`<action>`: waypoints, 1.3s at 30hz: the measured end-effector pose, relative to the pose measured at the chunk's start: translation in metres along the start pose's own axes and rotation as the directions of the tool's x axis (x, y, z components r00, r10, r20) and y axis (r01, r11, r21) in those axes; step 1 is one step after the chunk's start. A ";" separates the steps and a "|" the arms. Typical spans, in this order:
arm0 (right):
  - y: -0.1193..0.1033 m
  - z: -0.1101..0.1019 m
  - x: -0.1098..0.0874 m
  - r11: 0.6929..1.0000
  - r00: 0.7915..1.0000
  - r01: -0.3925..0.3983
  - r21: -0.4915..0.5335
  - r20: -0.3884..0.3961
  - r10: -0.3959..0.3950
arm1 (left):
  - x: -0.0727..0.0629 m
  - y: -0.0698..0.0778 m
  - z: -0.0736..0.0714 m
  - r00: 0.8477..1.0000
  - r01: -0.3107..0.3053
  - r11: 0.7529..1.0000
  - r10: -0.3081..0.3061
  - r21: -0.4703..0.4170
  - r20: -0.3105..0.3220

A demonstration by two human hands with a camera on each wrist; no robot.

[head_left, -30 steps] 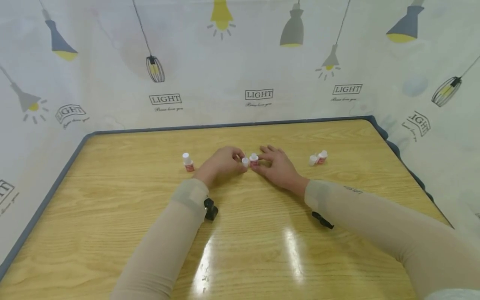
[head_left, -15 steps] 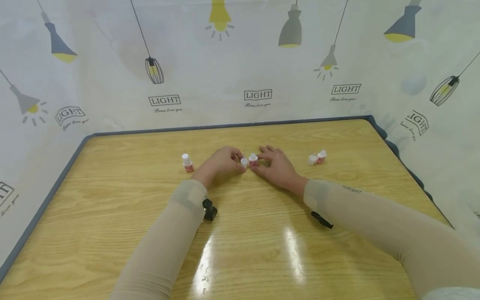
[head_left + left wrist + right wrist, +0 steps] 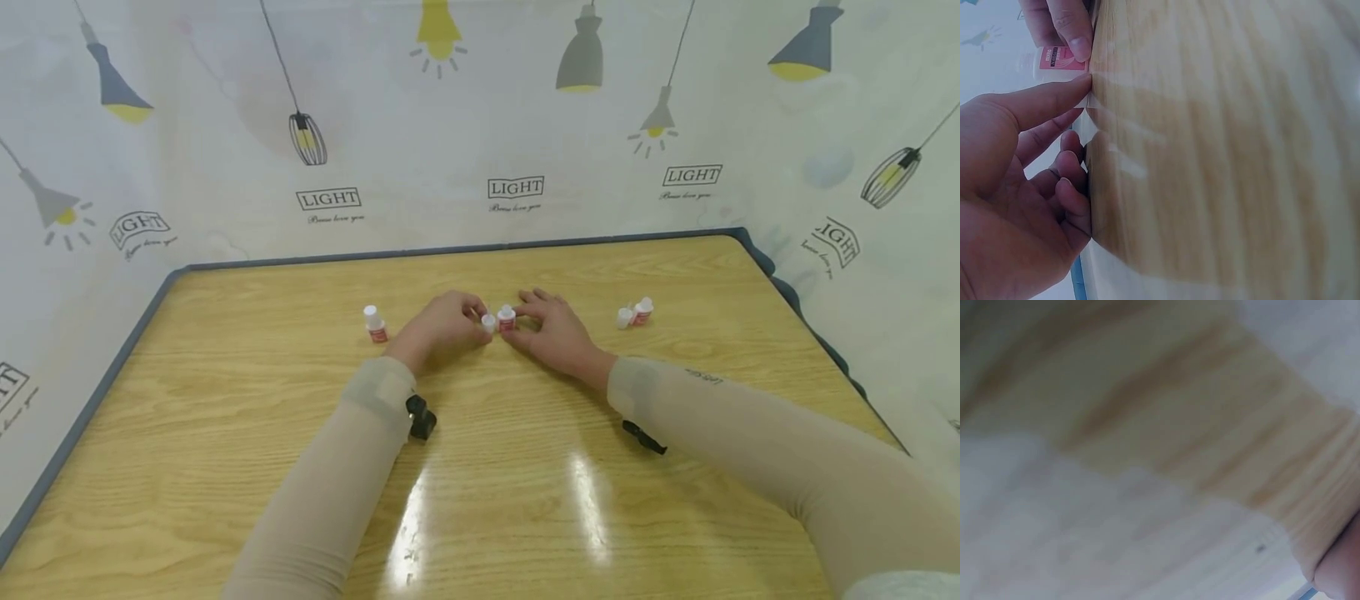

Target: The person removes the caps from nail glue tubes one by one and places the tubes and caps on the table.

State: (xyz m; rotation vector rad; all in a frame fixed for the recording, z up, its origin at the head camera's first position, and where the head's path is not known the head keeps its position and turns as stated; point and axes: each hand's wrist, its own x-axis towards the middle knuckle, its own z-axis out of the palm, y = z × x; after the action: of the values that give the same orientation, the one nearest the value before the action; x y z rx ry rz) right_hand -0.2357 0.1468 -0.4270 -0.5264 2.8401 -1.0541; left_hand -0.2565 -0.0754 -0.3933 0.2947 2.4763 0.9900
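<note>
In the head view, my left hand [image 3: 448, 322] pinches a small white cap [image 3: 489, 323] between thumb and fingers, low at the tabletop. Just right of it stands a small white bottle [image 3: 507, 320] with a pink-red label, its narrow white top uncovered. Thumb and forefinger of my right hand [image 3: 553, 335] grip that bottle from the right. The left wrist view shows the pink label [image 3: 1060, 58] close beyond the left thumb, which hides most of the cap. Only a sliver of the right hand [image 3: 1342, 565] enters the right wrist view.
A capped bottle [image 3: 375, 325] of the same kind stands left of my left hand. On the right, another uncapped bottle [image 3: 643, 312] has a white cap [image 3: 624, 318] beside it. The wooden table [image 3: 495, 467] ends at a dark blue edge before a lamp-patterned backdrop [image 3: 420, 125].
Both hands keep their hold on the cap and the bottle, almost in place. The view shifts slightly.
</note>
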 end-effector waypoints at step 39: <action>-0.058 -0.079 0.040 0.990 0.872 -0.126 0.065 0.484 0.079 | -0.036 0.027 -0.045 0.998 -0.036 0.986 0.027 0.163 0.059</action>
State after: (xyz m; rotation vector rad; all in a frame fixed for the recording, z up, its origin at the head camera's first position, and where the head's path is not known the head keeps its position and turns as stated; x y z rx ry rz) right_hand -0.2706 0.1413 -0.3278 -0.5339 2.3417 -0.8829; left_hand -0.2456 -0.0953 -0.3336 0.4103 2.5122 0.7802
